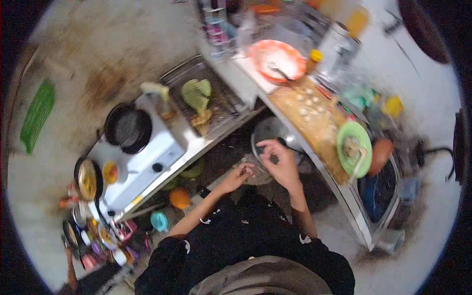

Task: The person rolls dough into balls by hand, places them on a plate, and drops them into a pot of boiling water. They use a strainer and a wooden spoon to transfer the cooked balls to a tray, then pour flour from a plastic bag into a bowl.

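My left hand (238, 177) hovers in front of my body with its fingers loosely curled and touching each other. To its right and a little higher is my right hand (279, 161), thumb and forefinger bent together into a ring. Whether anything small sits in either hand I cannot make out. Both hands are over the gap between two counters, apart from any surface. Beyond them, low down, stands a round metal pot (275, 129). Nearest on the right is a wooden board (322, 140) with several small pale dough balls (309, 104) on it.
A stove (160, 147) at left carries a dark pan (129, 129); another pan (88, 178) holds yellow food. A wire-rack tray (228, 91) sits behind. An orange-rimmed basin (278, 46) and green plate (361, 137) line the right counter. Another person's arm (72, 270) shows lower left.
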Available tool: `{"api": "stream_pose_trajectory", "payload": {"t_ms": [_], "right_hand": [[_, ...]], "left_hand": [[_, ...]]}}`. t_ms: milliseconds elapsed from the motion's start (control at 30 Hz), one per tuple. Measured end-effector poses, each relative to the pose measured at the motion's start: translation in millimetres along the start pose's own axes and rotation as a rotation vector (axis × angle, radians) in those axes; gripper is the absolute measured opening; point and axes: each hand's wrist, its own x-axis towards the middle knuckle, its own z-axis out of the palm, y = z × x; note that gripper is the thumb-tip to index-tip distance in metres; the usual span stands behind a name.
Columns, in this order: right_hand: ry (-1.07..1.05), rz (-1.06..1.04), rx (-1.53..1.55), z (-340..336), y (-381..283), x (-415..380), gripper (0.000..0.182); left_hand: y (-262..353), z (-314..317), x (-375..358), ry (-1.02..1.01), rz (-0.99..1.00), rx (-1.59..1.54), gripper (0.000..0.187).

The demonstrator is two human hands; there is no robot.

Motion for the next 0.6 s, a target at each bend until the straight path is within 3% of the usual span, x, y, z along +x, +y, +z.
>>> {"api": "stream_pose_trajectory", "payload": {"t_ms": [67, 133, 200, 267, 333, 400, 467, 533, 600], "right_hand": [[-0.299, 0.068, 0.168, 58.0, 10.3, 17.7, 0.024], [-0.472, 0.133, 0.122, 113.1, 16.6, 31.6, 0.02], [-0.574, 0.119, 0.12, 161.9, 22.0, 45.9, 0.018], [-0.66, 0.11, 0.115, 209.9, 31.2, 57.9, 0.017], [-0.791, 0.108, 0.02, 255.1, 38.5, 69.3, 0.017], [-0.883, 0.097, -0.028, 287.2, 35.9, 74.9, 0.017], [-0.958, 0.061, 0.004, 319.7, 41.7, 77.5, 0.015], [-0.997, 0.07, 0.05, 340.2, 46.7, 77.4, 0.015], [-1.003, 0.092, 0.115, 354.7, 54.1, 77.1, 0.017]], "left_hand": [[-13.7, -32.5, -39.7, 0.133, -0.018, -0.007, 0.031], [-25.9, -65.2, -75.4, 0.361, -0.017, -0.073, 0.029], [-70.1, -104.7, -100.8, 0.71, 0.088, -0.092, 0.027], [-77.8, -140.5, -130.3, 1.035, -0.187, -0.233, 0.03], [-116.1, -178.8, -148.8, 1.232, -0.161, -0.029, 0.036], [-143.7, -210.6, -161.8, 1.27, -0.278, 0.077, 0.045], [-132.2, -226.7, -168.6, 1.226, -0.406, 0.412, 0.056], [-116.1, -235.6, -173.3, 1.207, -0.477, 0.323, 0.062], [-110.4, -244.8, -176.6, 1.119, -0.501, 0.423, 0.06]]}}
